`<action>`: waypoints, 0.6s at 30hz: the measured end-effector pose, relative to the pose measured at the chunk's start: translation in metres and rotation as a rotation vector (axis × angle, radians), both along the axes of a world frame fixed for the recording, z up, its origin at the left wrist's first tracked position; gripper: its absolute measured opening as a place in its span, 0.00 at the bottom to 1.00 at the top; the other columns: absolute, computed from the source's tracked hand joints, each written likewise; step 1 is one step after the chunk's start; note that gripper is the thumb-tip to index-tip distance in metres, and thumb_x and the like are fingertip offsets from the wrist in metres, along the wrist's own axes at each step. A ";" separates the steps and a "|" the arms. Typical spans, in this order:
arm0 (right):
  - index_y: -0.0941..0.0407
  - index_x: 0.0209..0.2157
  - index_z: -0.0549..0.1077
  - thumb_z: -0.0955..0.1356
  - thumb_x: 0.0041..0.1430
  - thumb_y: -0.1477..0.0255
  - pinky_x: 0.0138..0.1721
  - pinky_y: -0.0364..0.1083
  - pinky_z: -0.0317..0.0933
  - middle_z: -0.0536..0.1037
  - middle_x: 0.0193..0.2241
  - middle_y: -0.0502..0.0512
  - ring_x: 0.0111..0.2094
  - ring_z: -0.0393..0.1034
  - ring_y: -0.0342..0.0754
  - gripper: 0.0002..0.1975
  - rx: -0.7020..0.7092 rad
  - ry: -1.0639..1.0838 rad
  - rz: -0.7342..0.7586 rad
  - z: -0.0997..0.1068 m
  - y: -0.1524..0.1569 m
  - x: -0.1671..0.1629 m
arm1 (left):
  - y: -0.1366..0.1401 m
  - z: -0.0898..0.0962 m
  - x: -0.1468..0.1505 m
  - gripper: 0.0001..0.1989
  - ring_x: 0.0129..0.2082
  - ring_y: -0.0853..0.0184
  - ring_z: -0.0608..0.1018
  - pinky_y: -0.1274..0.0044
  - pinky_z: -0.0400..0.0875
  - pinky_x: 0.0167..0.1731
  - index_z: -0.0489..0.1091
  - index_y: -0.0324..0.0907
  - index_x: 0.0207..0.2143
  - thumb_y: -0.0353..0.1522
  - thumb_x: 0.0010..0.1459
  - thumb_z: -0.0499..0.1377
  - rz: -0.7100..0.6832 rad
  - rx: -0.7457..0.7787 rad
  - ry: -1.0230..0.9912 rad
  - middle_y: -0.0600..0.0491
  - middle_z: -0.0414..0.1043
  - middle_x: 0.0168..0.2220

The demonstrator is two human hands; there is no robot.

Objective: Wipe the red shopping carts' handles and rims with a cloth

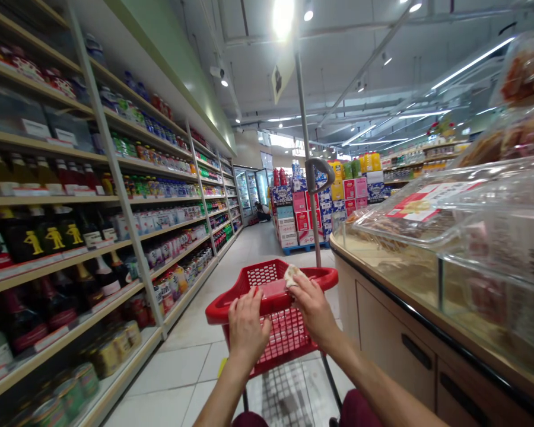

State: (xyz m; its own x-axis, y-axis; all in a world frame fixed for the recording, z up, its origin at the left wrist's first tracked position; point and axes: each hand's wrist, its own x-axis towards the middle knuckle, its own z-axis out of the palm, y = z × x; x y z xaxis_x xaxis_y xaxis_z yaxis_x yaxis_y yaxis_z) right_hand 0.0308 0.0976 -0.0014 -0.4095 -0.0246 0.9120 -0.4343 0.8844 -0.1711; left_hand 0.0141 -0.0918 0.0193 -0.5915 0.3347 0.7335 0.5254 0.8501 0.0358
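Observation:
A red plastic shopping cart (287, 341) with a mesh basket stands right in front of me. My left hand (248, 323) is closed over the left part of its handle (273, 290), fingertips curled on the top. Bunched under the fingers of my right hand (312, 305) is a white, crumpled cloth (293, 274), pressed against the handle's right side. The two hands are apart, with a pale panel of the handle between them. The palms and the undersides of the fingers are hidden.
Tall shelves (133, 237) of bottles and cans line the left side. Close on the right is a counter (394, 308) with clear plastic food boxes (420, 204). Ahead, stacked drink cartons (296, 216) stand on a blue pallet, near a grey pole (305, 118). A person (262, 210) crouches farther off.

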 end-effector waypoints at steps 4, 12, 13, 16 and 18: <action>0.55 0.44 0.68 0.57 0.55 0.79 0.50 0.58 0.50 0.68 0.49 0.60 0.51 0.60 0.52 0.17 -0.054 -0.062 -0.095 0.004 0.020 -0.003 | -0.001 -0.001 -0.001 0.26 0.49 0.61 0.66 0.66 0.52 0.52 0.60 0.40 0.51 0.27 0.45 0.51 -0.007 -0.011 0.012 0.48 0.63 0.53; 0.53 0.42 0.69 0.57 0.53 0.81 0.51 0.55 0.50 0.67 0.50 0.57 0.52 0.59 0.50 0.18 -0.041 -0.132 -0.001 0.019 -0.007 -0.003 | 0.004 -0.002 -0.001 0.27 0.50 0.60 0.65 0.65 0.51 0.52 0.60 0.39 0.51 0.28 0.45 0.52 -0.005 0.005 -0.004 0.48 0.63 0.53; 0.53 0.42 0.69 0.57 0.53 0.81 0.51 0.55 0.50 0.67 0.50 0.56 0.52 0.59 0.50 0.19 -0.019 -0.139 0.024 0.020 -0.013 -0.003 | 0.004 -0.001 0.000 0.27 0.50 0.60 0.65 0.65 0.52 0.52 0.60 0.39 0.51 0.28 0.45 0.52 -0.006 0.002 -0.011 0.48 0.63 0.52; 0.54 0.41 0.70 0.57 0.53 0.81 0.49 0.55 0.51 0.70 0.47 0.57 0.48 0.63 0.50 0.18 -0.074 -0.183 -0.020 0.023 0.001 -0.005 | 0.002 0.001 0.001 0.27 0.49 0.60 0.65 0.65 0.52 0.52 0.60 0.39 0.51 0.28 0.45 0.52 -0.013 -0.004 -0.017 0.48 0.63 0.52; 0.54 0.39 0.70 0.57 0.52 0.81 0.47 0.54 0.53 0.72 0.44 0.57 0.46 0.64 0.50 0.17 -0.164 -0.198 -0.115 0.025 0.023 -0.005 | 0.002 0.001 0.002 0.27 0.49 0.60 0.65 0.65 0.52 0.52 0.60 0.40 0.51 0.28 0.45 0.52 -0.016 0.004 -0.010 0.48 0.63 0.52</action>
State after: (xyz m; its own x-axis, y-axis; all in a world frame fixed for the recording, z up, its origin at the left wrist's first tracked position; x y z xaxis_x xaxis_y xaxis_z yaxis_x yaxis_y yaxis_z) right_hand 0.0255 0.1207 0.0233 -0.5713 0.1736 0.8021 -0.2764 0.8795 -0.3873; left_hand 0.0161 -0.0899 0.0205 -0.5936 0.3414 0.7288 0.5384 0.8415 0.0442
